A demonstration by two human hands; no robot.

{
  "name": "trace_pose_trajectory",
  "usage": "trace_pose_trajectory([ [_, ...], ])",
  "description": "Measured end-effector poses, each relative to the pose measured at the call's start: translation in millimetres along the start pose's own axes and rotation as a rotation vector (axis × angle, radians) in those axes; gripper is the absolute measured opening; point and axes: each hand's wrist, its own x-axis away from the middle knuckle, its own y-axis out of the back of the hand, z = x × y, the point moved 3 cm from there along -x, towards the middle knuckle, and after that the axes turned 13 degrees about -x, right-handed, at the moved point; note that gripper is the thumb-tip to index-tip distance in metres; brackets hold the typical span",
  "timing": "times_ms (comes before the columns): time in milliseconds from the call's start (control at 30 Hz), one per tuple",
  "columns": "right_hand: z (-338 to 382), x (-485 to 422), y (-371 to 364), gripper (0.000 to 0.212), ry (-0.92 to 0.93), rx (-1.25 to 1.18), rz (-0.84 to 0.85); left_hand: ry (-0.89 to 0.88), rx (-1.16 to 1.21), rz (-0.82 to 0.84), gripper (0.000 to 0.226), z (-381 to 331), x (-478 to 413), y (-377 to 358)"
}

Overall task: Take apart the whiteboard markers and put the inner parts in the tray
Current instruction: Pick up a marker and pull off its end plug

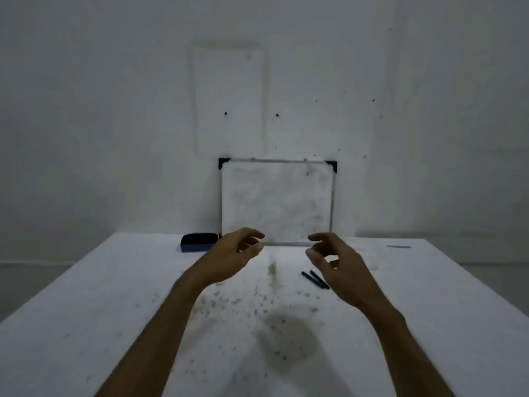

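Above the stained table (114, 325), left hand (234, 253) and right hand (335, 262) loosely spread, empty; two markers (315, 279) beside the right

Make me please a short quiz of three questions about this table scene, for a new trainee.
1. True or false: the left hand holds a marker.
2. Which lies nearest the right hand? A) the dark tray B) the two dark markers C) the whiteboard
3. Fill in: the whiteboard leans against the ____.

Key: 1 false, both hands are empty; 2 B; 3 wall.
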Motion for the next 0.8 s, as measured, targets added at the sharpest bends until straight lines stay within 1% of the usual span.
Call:
trace_pose_trajectory([
  [33, -7, 6, -8, 0.022, -0.038, -0.013, 0.033, 0.025, -0.014, -0.001, 0.027, 7, 6, -5],
  [133, -36, 14, -36, 0.027, -0.18, 0.065, 0.172, 0.12, -0.082, -0.006, 0.025, 39, 17, -21],
  [233, -67, 2, -70, 0.036, -0.231, 0.161, 0.285, 0.185, -0.171, -0.064, 0.027, 76, 12, -32],
  [367, -110, -33, -119, 0.051, -0.308, 0.242, 0.414, 0.286, -0.277, -0.206, 0.043, 123, -1, -35],
  [433, -128, -53, -143, 0.057, -0.337, 0.338, 0.461, 0.328, -0.297, -0.204, 0.055, 146, -4, -39],
  [500, -140, -78, -164, 0.054, -0.316, 0.389, 0.425, 0.34, -0.334, -0.149, 0.07, 170, -8, -46],
  [567, -142, -97, -179, 0.047, -0.288, 0.373, 0.34, 0.291, -0.417, -0.113, 0.076, 179, -9, -54],
  [667, -144, -125, -205, 0.048, -0.29, 0.317, 0.255, 0.223, -0.503, -0.128, 0.068, 187, -15, -64],
  [733, -143, -139, -222, 0.051, -0.322, 0.289, 0.219, 0.212, -0.516, -0.146, 0.068, 191, -15, -65],
  [800, -143, -148, -236, 0.048, -0.359, 0.283, 0.193, 0.187, -0.503, -0.179, 0.071, 191, -15, -64],
])
